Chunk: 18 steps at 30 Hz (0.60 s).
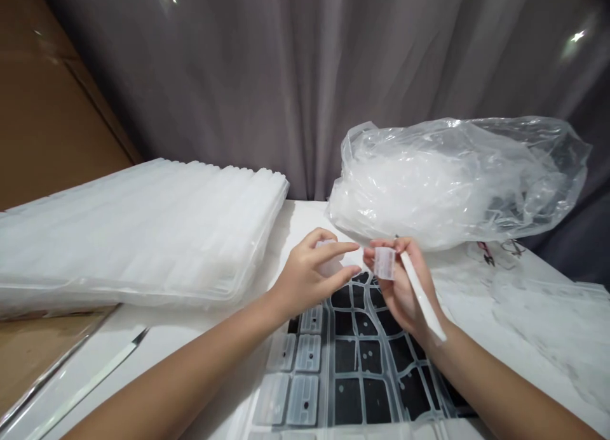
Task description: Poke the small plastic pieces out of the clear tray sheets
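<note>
Gripping small rectangular translucent plastic piece (384, 263) with fingers of right hand (399, 300), above far part of tray. Also carrying slim white stick-shaped tool (423, 294) in same hand, slanted across palm toward wrist. Holding left hand (305, 272) just beside, with thumb and index finger spread apart, pointing toward the piece, not touching it. Seeing second whitish translucent plastic piece (328, 253) behind left fingers, partly hidden; can't tell whether gripped. Looking down at translucent plastic grid tray (330, 364) below both hands, with similar translucent plastic blocks (307, 353) in left columns and black showing through cells to the right. Noting long pale tool with dark tip (102, 374) at left on white tabletop (305, 214). Also seeing thick frosted-white plastic stack (143, 230) back left, crumpled clear plastic bag (457, 180) with whitish contents back right, grey curtain (305, 78) behind.
</note>
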Each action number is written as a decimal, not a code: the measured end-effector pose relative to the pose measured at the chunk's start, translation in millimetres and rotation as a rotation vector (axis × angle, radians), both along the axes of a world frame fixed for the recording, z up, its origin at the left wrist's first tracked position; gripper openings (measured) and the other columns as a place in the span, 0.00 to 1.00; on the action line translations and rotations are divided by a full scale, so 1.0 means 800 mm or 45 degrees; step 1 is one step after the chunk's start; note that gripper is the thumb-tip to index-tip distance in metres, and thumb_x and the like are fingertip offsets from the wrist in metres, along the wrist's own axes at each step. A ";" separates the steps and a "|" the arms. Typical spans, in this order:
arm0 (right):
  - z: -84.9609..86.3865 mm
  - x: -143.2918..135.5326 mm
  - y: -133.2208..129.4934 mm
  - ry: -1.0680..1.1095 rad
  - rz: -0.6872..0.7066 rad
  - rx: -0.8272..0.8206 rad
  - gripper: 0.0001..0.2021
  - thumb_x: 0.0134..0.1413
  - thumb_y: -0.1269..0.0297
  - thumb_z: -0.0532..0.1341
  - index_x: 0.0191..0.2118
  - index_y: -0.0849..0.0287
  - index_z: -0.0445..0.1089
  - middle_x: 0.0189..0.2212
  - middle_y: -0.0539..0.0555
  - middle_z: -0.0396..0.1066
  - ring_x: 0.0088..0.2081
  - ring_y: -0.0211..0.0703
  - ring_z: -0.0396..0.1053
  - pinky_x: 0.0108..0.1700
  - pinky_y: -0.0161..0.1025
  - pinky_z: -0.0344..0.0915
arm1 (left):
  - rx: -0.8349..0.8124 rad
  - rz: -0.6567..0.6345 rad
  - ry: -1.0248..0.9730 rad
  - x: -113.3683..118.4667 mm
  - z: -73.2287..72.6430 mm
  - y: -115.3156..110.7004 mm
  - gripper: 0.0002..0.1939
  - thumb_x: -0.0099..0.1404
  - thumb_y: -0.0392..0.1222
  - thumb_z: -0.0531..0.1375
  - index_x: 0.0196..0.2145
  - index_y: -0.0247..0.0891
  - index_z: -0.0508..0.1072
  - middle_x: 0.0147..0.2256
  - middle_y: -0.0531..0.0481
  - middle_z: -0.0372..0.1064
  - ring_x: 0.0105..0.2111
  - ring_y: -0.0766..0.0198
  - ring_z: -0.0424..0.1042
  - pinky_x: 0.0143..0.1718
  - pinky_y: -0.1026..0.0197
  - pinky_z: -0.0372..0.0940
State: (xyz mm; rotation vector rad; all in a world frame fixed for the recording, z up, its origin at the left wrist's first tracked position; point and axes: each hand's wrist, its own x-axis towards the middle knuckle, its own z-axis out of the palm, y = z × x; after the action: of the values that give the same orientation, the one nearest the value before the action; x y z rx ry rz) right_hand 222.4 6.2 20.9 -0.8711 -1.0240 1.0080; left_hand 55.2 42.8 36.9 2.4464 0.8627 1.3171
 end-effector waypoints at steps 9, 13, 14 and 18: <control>-0.003 -0.024 -0.020 0.312 0.121 -0.074 0.18 0.47 0.66 0.65 0.30 0.53 0.50 0.26 0.42 0.61 0.24 0.31 0.61 0.23 0.28 0.54 | 0.082 -0.261 0.024 0.013 -0.011 -0.017 0.32 0.55 0.47 0.68 0.56 0.47 0.65 0.43 0.47 0.64 0.41 0.61 0.64 0.43 0.56 0.67; -0.003 -0.029 -0.022 0.361 0.194 -0.099 0.18 0.48 0.67 0.64 0.29 0.53 0.49 0.29 0.44 0.65 0.27 0.32 0.63 0.22 0.27 0.53 | 0.056 -0.287 0.050 0.013 -0.012 -0.017 0.31 0.54 0.43 0.69 0.55 0.48 0.66 0.44 0.47 0.65 0.43 0.60 0.64 0.45 0.56 0.67; -0.004 -0.030 -0.023 0.353 0.189 -0.107 0.18 0.47 0.67 0.64 0.29 0.54 0.49 0.28 0.44 0.65 0.27 0.32 0.63 0.23 0.27 0.53 | 0.053 -0.287 0.049 0.014 -0.012 -0.017 0.31 0.54 0.42 0.69 0.55 0.47 0.66 0.44 0.47 0.65 0.43 0.60 0.64 0.45 0.56 0.67; -0.009 -0.026 -0.022 0.317 0.172 -0.090 0.16 0.49 0.66 0.63 0.30 0.54 0.50 0.32 0.46 0.69 0.29 0.32 0.65 0.26 0.29 0.58 | 0.055 -0.296 0.035 0.015 -0.010 -0.019 0.26 0.55 0.36 0.68 0.51 0.43 0.69 0.42 0.47 0.64 0.42 0.62 0.65 0.43 0.60 0.67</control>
State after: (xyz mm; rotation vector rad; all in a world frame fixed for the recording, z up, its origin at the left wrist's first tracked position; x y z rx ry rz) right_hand 201.6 -11.7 13.3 -0.7194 -0.8475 1.2401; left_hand 67.6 27.6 29.1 2.5124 0.5402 1.2322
